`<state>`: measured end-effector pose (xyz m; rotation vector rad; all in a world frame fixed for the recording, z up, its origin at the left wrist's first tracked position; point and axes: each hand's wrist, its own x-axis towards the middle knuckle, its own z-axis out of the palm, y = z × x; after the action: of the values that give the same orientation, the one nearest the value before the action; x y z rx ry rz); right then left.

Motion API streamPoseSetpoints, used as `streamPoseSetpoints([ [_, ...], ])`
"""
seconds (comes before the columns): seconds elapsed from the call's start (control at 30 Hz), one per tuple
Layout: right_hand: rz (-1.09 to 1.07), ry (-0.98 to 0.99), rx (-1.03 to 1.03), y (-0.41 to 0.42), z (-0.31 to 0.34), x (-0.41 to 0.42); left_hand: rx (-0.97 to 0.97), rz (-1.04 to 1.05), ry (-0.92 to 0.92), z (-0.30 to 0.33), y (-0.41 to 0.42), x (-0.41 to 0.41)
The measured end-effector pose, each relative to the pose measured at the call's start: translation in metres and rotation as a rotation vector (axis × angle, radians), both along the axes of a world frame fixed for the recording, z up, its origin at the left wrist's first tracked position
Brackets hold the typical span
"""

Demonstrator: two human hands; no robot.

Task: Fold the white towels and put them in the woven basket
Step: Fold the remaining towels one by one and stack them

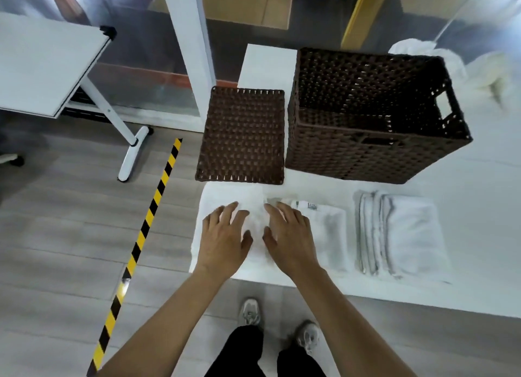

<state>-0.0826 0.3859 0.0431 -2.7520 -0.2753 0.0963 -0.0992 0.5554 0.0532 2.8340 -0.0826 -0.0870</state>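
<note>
Hands flat on a white towel beside a woven basket

White table [479, 235] fills the right side of the view, seen from above by a person standing at its near edge. At the back of it stands a large dark brown woven basket [375, 117], open at the top, with nothing visible inside. Just to its left lies the basket's flat woven lid [242, 134]. A crumpled pile of white towels [428, 55] sits behind the basket at the far right.

Nearer the person, a stack of folded white towels [403, 233] lies at the right, well apart from the hands. To its left, at the table's near left corner, a white towel [327, 235] lies spread out, with a small label showing by its far edge.

Left hand [225, 235] and right hand [290, 235] rest side by side, palms down on this towel, fingers straight and slightly spread, gripping nothing.

On the floor to the left runs a yellow-and-black striped tape [141, 235].
</note>
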Motion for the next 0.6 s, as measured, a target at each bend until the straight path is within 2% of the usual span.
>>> streamPoseSetpoints([
  [0.23,-0.167,-0.124,0.067,-0.075,0.045,-0.014,-0.016,-0.109,-0.131,0.057,-0.066,0.009],
  [0.6,-0.389,-0.281,0.026,-0.244,0.091,-0.070,-0.049,-0.292,-0.242,0.109,-0.226,-0.018],
])
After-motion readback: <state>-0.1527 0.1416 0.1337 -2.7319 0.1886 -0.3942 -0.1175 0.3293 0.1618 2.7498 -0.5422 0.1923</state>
